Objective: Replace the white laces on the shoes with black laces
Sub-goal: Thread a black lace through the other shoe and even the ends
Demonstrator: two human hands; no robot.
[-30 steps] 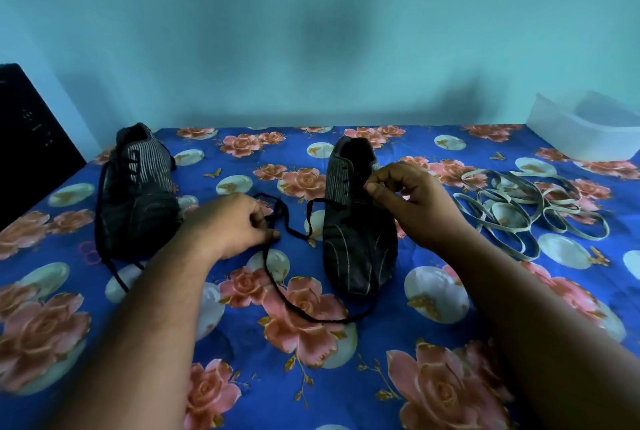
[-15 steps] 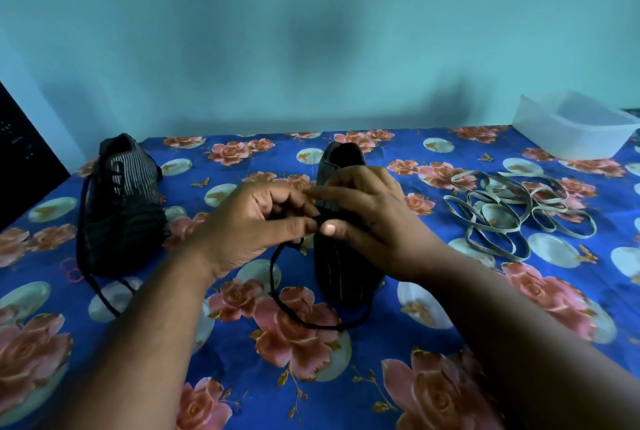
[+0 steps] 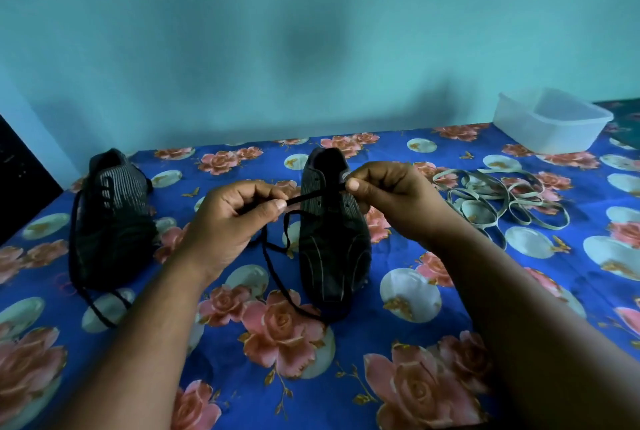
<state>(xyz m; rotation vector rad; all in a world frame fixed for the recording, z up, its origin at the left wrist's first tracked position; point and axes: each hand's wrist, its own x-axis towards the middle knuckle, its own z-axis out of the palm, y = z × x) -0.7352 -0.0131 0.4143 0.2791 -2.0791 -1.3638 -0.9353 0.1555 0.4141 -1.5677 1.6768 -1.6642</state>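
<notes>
A blue rose-print cloth covers the surface before a teal wall. On it stands a dark knit shoe. Left hand and right hand pinch a flat black lace taut across it; white laces lie coiled near a translucent tub.

One head-worn wide-angle view looked forward and down from above the near edge of the table, facing the far wall. It sat close, so both forearms entered from the bottom corners. The table's far edge crossed mid-frame, its far right corner just inside the picture. No second view existed.
</notes>
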